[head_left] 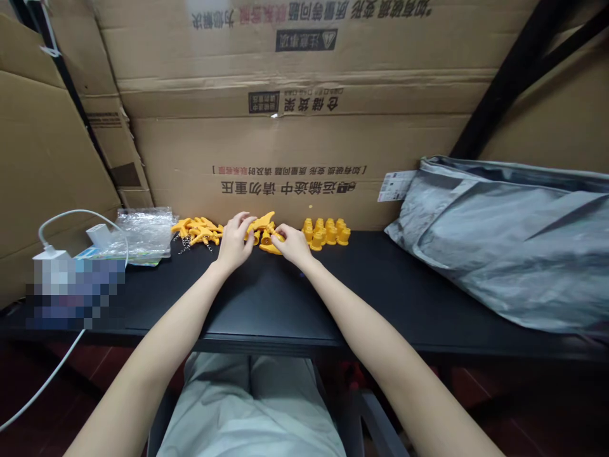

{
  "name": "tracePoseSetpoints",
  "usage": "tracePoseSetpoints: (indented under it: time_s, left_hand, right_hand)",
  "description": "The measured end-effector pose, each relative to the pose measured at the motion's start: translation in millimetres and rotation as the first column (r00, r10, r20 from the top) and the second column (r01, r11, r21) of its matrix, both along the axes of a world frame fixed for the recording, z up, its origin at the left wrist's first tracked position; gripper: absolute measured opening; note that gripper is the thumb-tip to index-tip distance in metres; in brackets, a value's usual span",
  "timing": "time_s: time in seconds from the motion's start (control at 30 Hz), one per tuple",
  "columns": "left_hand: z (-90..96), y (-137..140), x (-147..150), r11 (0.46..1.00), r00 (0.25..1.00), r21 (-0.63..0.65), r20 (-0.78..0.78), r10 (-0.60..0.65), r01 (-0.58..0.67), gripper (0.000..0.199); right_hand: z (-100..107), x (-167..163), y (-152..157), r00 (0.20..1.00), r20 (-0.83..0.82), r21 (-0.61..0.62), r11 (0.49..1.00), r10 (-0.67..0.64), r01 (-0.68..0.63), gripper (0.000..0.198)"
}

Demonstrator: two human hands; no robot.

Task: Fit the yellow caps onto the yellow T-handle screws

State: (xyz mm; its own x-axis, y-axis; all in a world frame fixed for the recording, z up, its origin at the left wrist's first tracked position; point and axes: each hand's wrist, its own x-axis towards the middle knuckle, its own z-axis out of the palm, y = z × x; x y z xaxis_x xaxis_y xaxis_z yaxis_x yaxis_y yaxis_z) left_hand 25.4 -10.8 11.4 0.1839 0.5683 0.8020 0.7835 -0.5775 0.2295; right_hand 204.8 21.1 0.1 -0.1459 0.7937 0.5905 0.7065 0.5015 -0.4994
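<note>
My left hand (235, 242) is closed, its thumb and fingers curled around a yellow plastic piece with a pointed, wing-like end (261, 222). Just to its right, my right hand (294, 245) pinches a small yellow plastic part (277, 237) between thumb and fingers. The fingers partly hide both parts. Below and between the hands, another curved yellow piece (270, 249) lies on the black table (280, 304). Left of my left hand is a pile of yellow handle-like pieces (202, 230) with thin metal spirals (183, 242). Several yellow cup-shaped pieces (326, 233) stand upright beside my right hand.
A cardboard wall (295, 139) rises right behind the parts. Clear plastic bags (145, 231) lie at the left, near a white charger with a cable (52, 260) and a blurred-out object (78, 292). A large grey bag (504, 247) covers the table's right side.
</note>
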Motion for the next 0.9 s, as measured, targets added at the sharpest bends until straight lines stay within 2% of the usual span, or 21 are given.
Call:
tracePoseSetpoints:
  time_s: [0.1,0.23,0.33,0.53,0.7,0.9]
  left_hand:
    - [-3.3,3,-3,0.997,0.997,-0.061,-0.066,0.036,-0.040,0.039]
    - [-9.1,6,-4,0.971,0.982,-0.224,-0.184,0.039,-0.081,0.042]
    - [-10.7,6,-4,0.956,0.983,-0.269,-0.168,0.073,-0.116,0.043]
    - [-6.5,2,-1,0.922,0.969,-0.336,-0.210,0.127,-0.194,0.044]
    - [-0.7,-3,2,0.894,0.952,-0.345,-0.211,0.222,-0.285,0.039]
    - [-1.0,-2,2,0.877,0.944,-0.368,-0.228,0.237,-0.310,0.039]
  right_hand:
    - [4,6,-4,0.946,0.321,0.148,0.989,-0.046,-0.003,0.012]
    - [6,5,-8,0.858,0.513,0.221,0.969,-0.022,-0.107,0.016]
    - [7,3,-10,0.834,0.552,0.252,0.954,-0.005,-0.161,0.017]
    - [6,3,-11,0.843,0.537,0.242,0.950,0.039,-0.198,0.019]
    - [7,-1,-14,0.846,0.532,0.235,0.963,-0.017,-0.128,0.024]
    - [9,-3,-15,0.796,0.602,0.182,0.981,-0.062,-0.061,0.022]
